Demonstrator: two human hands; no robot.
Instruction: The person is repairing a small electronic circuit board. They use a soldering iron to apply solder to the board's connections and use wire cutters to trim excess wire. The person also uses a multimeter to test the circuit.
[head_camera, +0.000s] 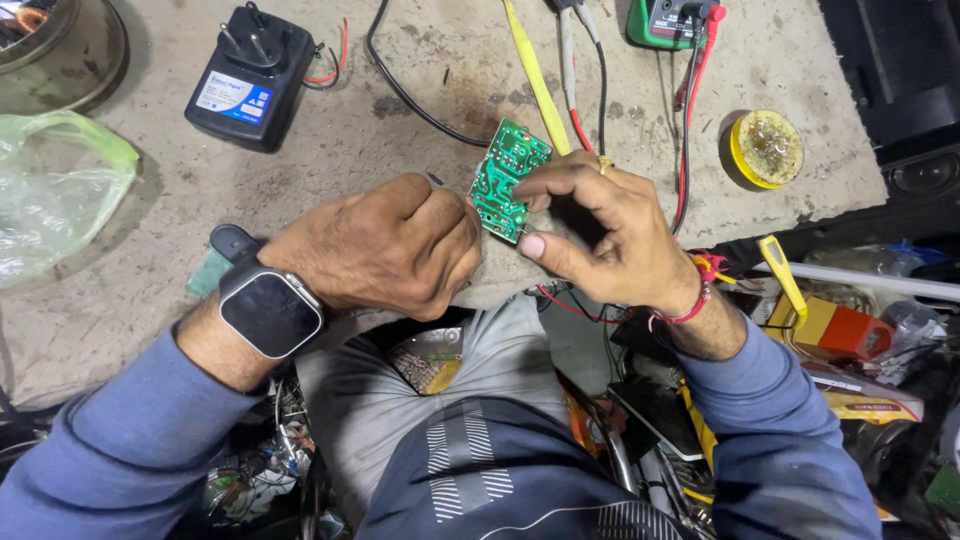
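Right hand (605, 235) pinches green circuit board (508, 180) between thumb and fingers, tilted on edge. Left hand (385, 245) fisted, touching board's left edge; grip contents hidden. Black adapter (250, 78) far left.

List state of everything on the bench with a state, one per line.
circuit board: green, held between both hands, tilted above the bench
left hand: closed, touching the board's edge
right hand: pinching the board
black adapter: lying on the bench, prongs up, unplugged
yellow tin: open
smartwatch: screen dark
green bag: crumpled
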